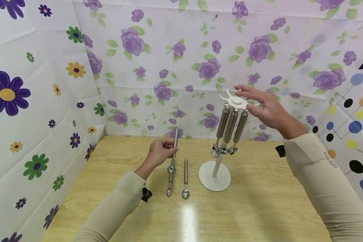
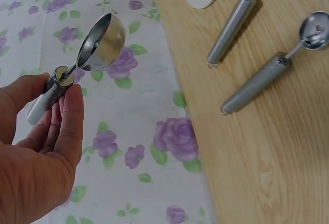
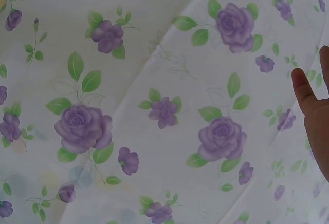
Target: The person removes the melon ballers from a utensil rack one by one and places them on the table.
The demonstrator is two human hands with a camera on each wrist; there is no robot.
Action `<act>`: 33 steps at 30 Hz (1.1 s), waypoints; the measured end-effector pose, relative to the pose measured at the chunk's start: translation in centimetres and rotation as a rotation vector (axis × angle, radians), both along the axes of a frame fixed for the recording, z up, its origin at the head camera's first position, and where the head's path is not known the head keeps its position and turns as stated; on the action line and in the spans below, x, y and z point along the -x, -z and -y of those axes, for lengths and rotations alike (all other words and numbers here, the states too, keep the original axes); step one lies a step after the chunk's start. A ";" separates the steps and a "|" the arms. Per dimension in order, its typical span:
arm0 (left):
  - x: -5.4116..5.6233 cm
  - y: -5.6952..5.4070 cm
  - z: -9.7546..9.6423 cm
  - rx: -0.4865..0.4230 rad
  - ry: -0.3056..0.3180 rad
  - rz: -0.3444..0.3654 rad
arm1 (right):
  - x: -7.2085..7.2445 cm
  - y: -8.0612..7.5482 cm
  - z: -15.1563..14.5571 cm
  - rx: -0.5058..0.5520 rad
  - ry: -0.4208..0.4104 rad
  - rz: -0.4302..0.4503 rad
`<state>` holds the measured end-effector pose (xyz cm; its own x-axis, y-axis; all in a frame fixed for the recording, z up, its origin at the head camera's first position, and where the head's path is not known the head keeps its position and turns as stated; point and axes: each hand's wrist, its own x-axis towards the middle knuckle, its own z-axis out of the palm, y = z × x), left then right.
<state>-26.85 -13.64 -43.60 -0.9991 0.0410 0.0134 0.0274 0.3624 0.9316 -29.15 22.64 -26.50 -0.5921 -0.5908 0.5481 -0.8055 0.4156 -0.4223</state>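
Note:
My left hand (image 1: 161, 153) pinches the handle of a metal scoop (image 1: 175, 137) between thumb and fingers. Its deep round bowl (image 2: 109, 41) shows in the left wrist view. Two similar steel-handled scoops lie on the table: a melon baller (image 1: 186, 173) and one with a narrow bowl (image 1: 169, 192), partly overlapped by the held scoop. To the right, my right hand (image 1: 267, 107) is at the top of a white hanging stand (image 1: 237, 99), fingers extended over its hooked arms. Several steel utensils (image 1: 231, 127) hang from that rack, bowls down. The right wrist view catches only the hand's edge (image 3: 316, 116).
The stand's round white base (image 1: 210, 179) rests on the wooden table (image 1: 157, 222). Flower-printed sheets (image 1: 169, 67) rise behind and at the left; a dotted sheet (image 1: 351, 114) is at the right.

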 end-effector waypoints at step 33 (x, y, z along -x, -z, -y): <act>-1.6 8.3 4.1 0.058 -0.098 0.224 | 0.1 0.1 0.1 0.014 -0.013 -0.008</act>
